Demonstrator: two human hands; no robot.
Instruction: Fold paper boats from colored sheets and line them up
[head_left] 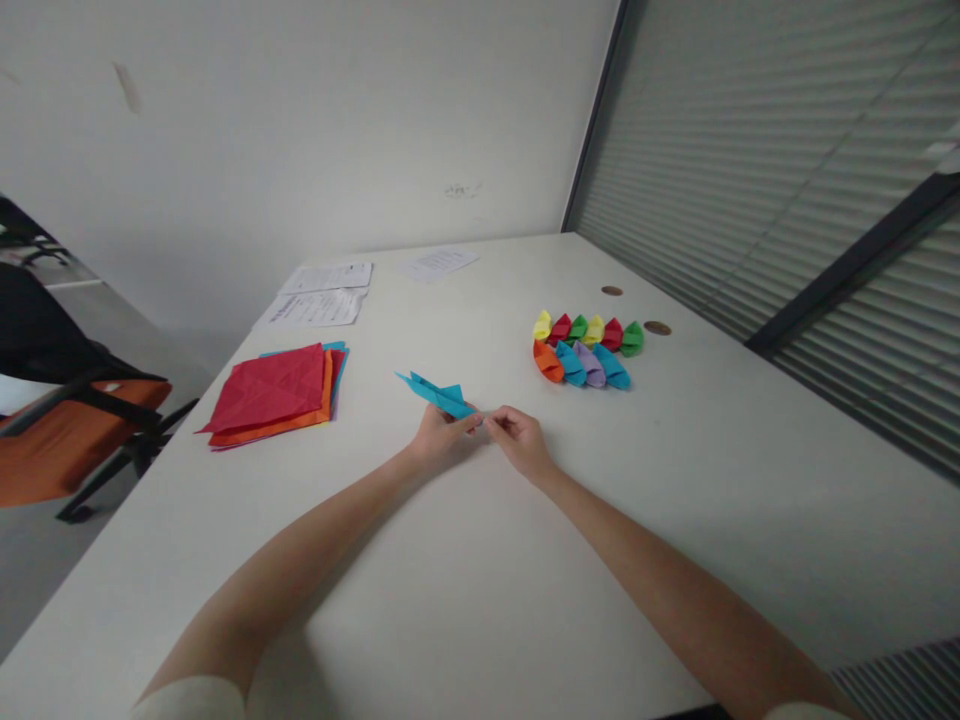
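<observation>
A folded piece of blue paper (441, 396) is held just above the middle of the white table (420, 600), its pointed end toward the upper left. My left hand (436, 434) is closed around its lower part, thumb on top. At the paper's near right tip, the thumb and fingers of my right hand (523, 442) are pinched together. The fingers partly cover that tip. To the right, beyond my hands, several small folded paper pieces (573, 365) in orange, blue, purple, yellow, red and green lie in two rows.
At the left lies a stack of coloured paper sheets (270, 388), red on top. Printed sheets (319, 306) rest near the far left edge, another printed page (442, 262) by the wall. Two round brown discs (658, 327) sit near the blinds (787, 180). An orange chair (82, 430) stands left.
</observation>
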